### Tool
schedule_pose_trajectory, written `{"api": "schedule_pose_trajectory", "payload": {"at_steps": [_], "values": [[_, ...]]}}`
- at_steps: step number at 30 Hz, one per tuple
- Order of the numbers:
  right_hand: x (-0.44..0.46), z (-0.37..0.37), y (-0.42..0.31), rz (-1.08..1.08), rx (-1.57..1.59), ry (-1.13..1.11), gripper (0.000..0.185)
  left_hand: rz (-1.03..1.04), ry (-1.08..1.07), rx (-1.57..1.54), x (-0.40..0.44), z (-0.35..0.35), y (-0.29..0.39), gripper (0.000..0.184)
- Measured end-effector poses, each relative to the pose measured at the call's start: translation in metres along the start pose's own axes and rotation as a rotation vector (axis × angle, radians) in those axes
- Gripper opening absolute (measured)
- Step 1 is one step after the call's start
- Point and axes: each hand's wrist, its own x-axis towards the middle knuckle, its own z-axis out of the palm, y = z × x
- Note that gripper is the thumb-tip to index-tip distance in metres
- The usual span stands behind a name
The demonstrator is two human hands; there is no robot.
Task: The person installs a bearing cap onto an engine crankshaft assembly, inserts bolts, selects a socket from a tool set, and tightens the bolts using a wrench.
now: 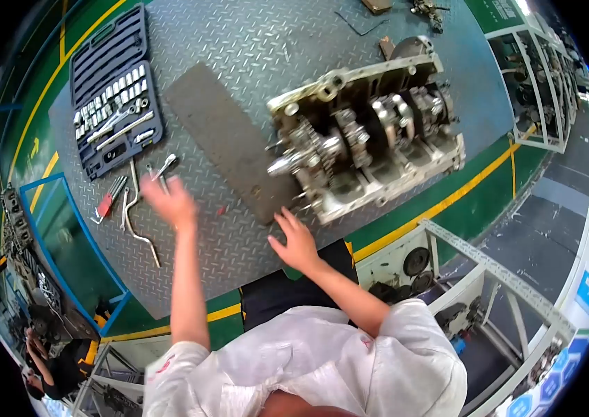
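My left hand (173, 203) is over the left part of the steel table, blurred, with its fingers stretched out and apart. Just beyond its fingertips lies a ratchet wrench (168, 164), its handle partly hidden by the hand. Near it are a long bent metal bar (143, 238) and a set of hex keys in a red holder (105, 206). My right hand (299, 243) is spread open by the table's front edge, fingertips at the near end of a flat dark plate (221, 135). Beside that plate sits an engine block (378, 177) with its crankshaft (353, 135) exposed.
An open socket set case (115, 104) lies at the far left of the diamond-plate table (239, 42). Small metal parts (430, 12) sit at the back. Metal frame racks (496, 278) stand to the right, and another person (65, 368) is at lower left.
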Motion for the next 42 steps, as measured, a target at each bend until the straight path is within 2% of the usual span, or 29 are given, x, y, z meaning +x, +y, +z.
{"api": "schedule_pose_trajectory", "payload": {"at_steps": [2,3,4,5,6,7,8,9,10,12,14,16,18,20,21,22,29,31,34,35,36,39,42], "values": [[-0.025,-0.060,0.018,0.166,0.078,-0.059,0.045,0.235,-0.141,0.258,-0.012,0.069,0.076,0.054],[-0.041,-0.092,0.040,0.266,0.107,-0.102,0.040,0.183,-0.152,0.257,-0.013,0.103,0.086,0.054],[-0.063,-0.117,0.080,0.341,0.109,-0.020,0.031,0.136,-0.145,0.248,-0.014,0.139,0.086,0.054],[-0.074,-0.164,0.087,0.624,0.185,0.079,0.026,0.085,-0.135,0.279,-0.016,0.161,0.077,0.052],[-0.090,-0.199,0.122,0.787,0.092,0.277,0.022,0.157,-0.104,0.432,-0.020,0.169,0.070,0.051],[-0.093,-0.251,0.135,0.743,-0.040,0.414,0.021,0.159,-0.093,0.459,-0.017,0.174,0.071,0.051],[-0.096,-0.292,0.161,0.767,-0.038,0.549,0.024,0.156,-0.087,0.490,-0.018,0.176,0.071,0.051],[-0.077,-0.330,0.161,0.655,-0.100,0.719,0.031,0.155,-0.096,0.523,-0.018,0.177,0.069,0.051],[-0.048,-0.362,0.152,0.528,-0.101,0.784,0.039,0.152,-0.099,0.547,-0.019,0.178,0.066,0.052],[0.033,-0.393,0.112,0.177,-0.167,0.816,0.045,0.150,-0.070,0.585,-0.018,0.182,0.069,0.052],[0.088,-0.395,0.098,0.066,-0.271,0.645,0.050,0.160,-0.074,0.580,-0.018,0.182,0.068,0.053],[0.114,-0.383,0.096,0.124,-0.224,0.412,0.054,0.152,-0.083,0.562,-0.017,0.182,0.067,0.053],[0.111,-0.382,0.103,0.177,-0.118,0.411,0.052,0.154,-0.090,0.535,-0.015,0.181,0.074,0.053],[0.105,-0.380,0.105,0.415,0.067,0.346,0.046,0.088,-0.124,0.521,-0.012,0.176,0.093,0.053],[0.104,-0.377,0.112,0.306,-0.047,0.414,0.042,0.074,-0.122,0.521,-0.011,0.177,0.096,0.053],[0.104,-0.376,0.114,0.298,-0.055,0.405,0.042,0.071,-0.119,0.508,-0.010,0.178,0.098,0.052],[0.099,-0.375,0.121,0.345,-0.020,0.451,0.039,0.043,-0.161,0.505,-0.008,0.178,0.098,0.052],[0.104,-0.376,0.114,0.293,-0.002,0.433,0.038,0.067,-0.173,0.515,-0.004,0.176,0.094,0.052],[0.103,-0.379,0.106,0.445,-0.078,0.392,0.038,0.091,-0.180,0.518,-0.007,0.174,0.101,0.052],[0.100,-0.378,0.110,0.414,-0.081,0.415,0.040,0.079,-0.170,0.520,-0.007,0.176,0.101,0.052],[0.105,-0.378,0.109,0.295,-0.151,0.447,0.041,0.071,-0.140,0.519,-0.008,0.179,0.096,0.052],[0.103,-0.378,0.112,0.333,-0.028,0.441,0.042,0.079,-0.137,0.531,-0.009,0.173,0.101,0.054],[0.103,-0.378,0.113,0.319,-0.033,0.431,0.042,0.091,-0.125,0.542,-0.009,0.174,0.092,0.055]]}}
